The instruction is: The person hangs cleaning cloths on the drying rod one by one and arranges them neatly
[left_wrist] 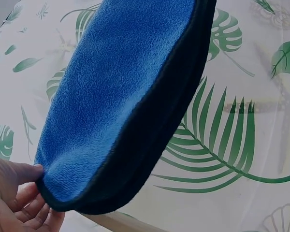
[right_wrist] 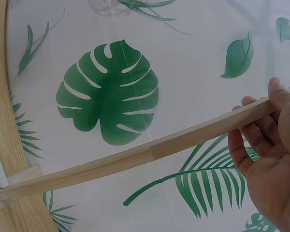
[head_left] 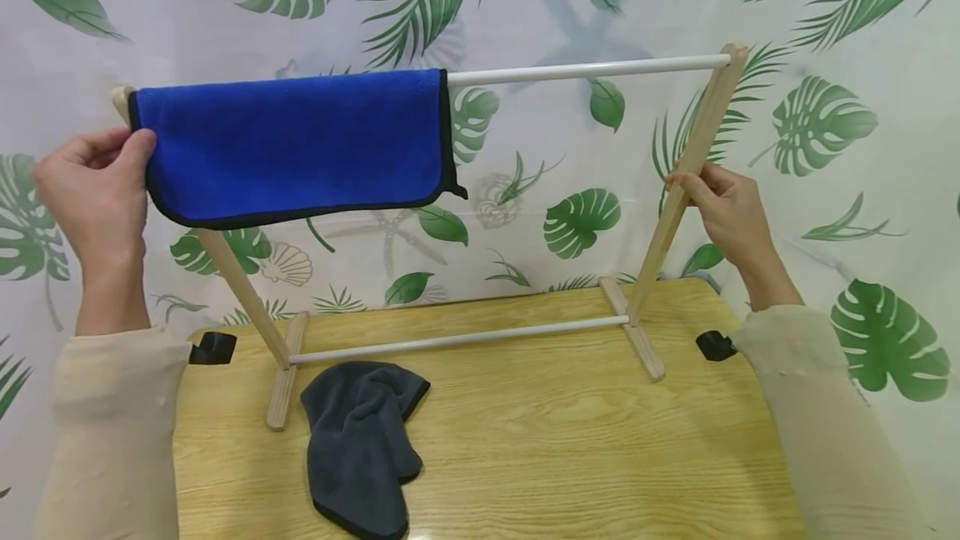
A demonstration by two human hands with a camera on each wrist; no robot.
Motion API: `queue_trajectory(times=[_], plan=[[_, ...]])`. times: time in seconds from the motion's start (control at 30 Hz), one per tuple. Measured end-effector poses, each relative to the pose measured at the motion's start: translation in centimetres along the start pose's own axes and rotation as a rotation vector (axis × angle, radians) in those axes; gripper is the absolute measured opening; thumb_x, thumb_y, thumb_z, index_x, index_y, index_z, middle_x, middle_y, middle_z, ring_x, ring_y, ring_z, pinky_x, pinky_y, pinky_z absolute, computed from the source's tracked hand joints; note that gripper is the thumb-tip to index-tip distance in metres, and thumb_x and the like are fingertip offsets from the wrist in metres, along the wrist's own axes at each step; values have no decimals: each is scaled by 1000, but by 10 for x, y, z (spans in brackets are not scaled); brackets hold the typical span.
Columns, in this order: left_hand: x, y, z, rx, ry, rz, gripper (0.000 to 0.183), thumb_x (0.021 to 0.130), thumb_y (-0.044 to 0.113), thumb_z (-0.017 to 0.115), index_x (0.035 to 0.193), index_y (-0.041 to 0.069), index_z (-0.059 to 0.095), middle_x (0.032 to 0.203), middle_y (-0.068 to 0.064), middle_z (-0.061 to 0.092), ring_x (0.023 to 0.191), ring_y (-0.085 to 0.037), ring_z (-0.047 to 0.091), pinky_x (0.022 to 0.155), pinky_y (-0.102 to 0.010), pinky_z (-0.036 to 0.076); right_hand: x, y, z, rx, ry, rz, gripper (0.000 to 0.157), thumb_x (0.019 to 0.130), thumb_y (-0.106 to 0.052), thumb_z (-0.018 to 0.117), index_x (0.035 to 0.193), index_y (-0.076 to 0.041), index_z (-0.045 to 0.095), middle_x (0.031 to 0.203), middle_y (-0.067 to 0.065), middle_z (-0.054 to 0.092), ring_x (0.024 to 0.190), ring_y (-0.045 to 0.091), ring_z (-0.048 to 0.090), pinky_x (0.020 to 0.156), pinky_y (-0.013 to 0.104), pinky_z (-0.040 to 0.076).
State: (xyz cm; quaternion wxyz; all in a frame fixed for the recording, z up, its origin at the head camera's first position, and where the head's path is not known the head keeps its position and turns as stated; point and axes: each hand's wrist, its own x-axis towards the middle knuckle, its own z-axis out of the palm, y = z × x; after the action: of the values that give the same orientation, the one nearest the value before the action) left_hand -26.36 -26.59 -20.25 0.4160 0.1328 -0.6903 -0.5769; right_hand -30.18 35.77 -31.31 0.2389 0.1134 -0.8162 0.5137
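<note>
A blue towel (head_left: 292,148) with black edging hangs folded over the left part of the white top rod of a wooden rack. My left hand (head_left: 105,182) pinches the towel's left edge between thumb and fingers, near the top of the left post. In the left wrist view the thumb lies on the blue cloth (left_wrist: 101,96) at its corner, and the dark inner layer shows beneath. My right hand (head_left: 723,207) grips the right wooden post (head_left: 693,140) about midway up. The right wrist view shows thumb and fingers around that post (right_wrist: 150,150).
A crumpled grey towel (head_left: 360,448) lies on the wooden table (head_left: 570,432) in front of the rack's left foot (head_left: 281,398). A lower white rod (head_left: 457,340) joins the two feet. Behind stands a leaf-patterned curtain (head_left: 517,165).
</note>
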Motion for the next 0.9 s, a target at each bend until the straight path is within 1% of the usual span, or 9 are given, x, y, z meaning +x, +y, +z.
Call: queue_trajectory(times=[0.07,0.13,0.2,0.3,0.4,0.5,0.7,0.8,0.9], plan=[[-1,0,0,-9,-8,11,15,92,22,80,103,13,82,83,12,68,70,-1,62,70,-12,52,0,1,-1,-3,1,2,37,107,-31,58,123,0,73,120,-2,70,103,10,62,84,15,49],[-3,-1,-1,-3,-18,18,17,94,23,78,106,11,81,84,11,67,69,-1,62,67,-9,51,0,2,-1,-9,2,5,38,107,-31,58,123,1,72,119,-3,69,103,9,62,84,15,49],[-6,-2,-3,22,-27,17,23,96,24,75,113,9,79,88,11,66,71,-1,62,69,-9,51,1,2,-2,-15,2,9,39,107,-31,58,124,1,72,119,-5,69,103,9,62,84,15,49],[-11,-4,-7,75,-24,26,28,99,27,72,119,9,76,91,13,65,75,1,62,72,-8,49,1,3,-2,-26,3,14,40,107,-32,58,125,1,71,120,-5,69,103,10,61,84,16,49],[-16,-6,-11,128,-24,39,30,100,31,69,122,11,75,93,15,63,80,2,61,75,-9,48,2,4,-3,-33,2,20,40,107,-32,58,126,0,72,120,-4,68,102,10,61,84,16,48],[-23,-9,-16,150,-38,65,31,100,32,69,123,11,75,94,16,62,81,2,61,77,-11,49,2,3,-4,-32,4,21,39,107,-32,58,125,0,72,120,-3,69,102,10,61,84,15,48],[-42,-16,-25,194,-108,109,35,101,31,68,126,7,72,93,19,63,84,0,60,80,-17,47,2,2,-2,-7,-1,16,40,107,-31,58,125,2,71,123,-9,68,104,9,61,83,15,50],[-51,-23,-31,218,-160,86,37,101,31,68,129,7,71,95,19,63,87,0,61,80,-16,47,1,1,-1,-6,-3,11,40,107,-31,58,125,3,71,123,-10,68,104,9,61,84,15,50],[-59,-31,-36,232,-213,51,38,100,31,69,130,8,71,101,14,65,91,-1,61,78,-13,47,1,1,-1,-9,0,13,38,107,-31,58,124,1,72,121,-6,69,103,9,61,84,15,49]])
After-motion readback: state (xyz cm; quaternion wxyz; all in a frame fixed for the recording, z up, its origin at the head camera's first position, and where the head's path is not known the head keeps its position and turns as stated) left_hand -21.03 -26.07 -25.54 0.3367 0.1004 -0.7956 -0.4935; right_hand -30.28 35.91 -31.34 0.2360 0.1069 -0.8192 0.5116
